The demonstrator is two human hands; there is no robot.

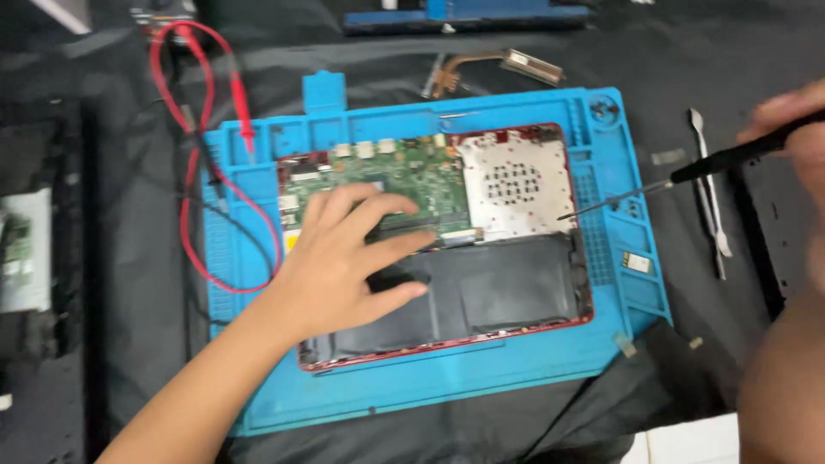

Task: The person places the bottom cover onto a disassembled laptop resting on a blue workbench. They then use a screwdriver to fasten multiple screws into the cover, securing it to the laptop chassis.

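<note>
the opened laptop (447,249) lies on the blue mat (430,387), cover already off, board still in. left hand (344,258) rests flat on it, holding nothing; right hand (795,129) grips a screwdriver (670,182) over its right edge.

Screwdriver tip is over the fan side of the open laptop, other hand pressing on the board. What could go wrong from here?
1. The thin black-handled screwdriver in the right hand hovers over the perforated silver metal plate; a slip could scratch the green circuit board.
2. The left hand spreads across board and flat black battery; pressure may stress either.
3. The red probe lead loops onto the blue silicone mat and might snag.
</note>
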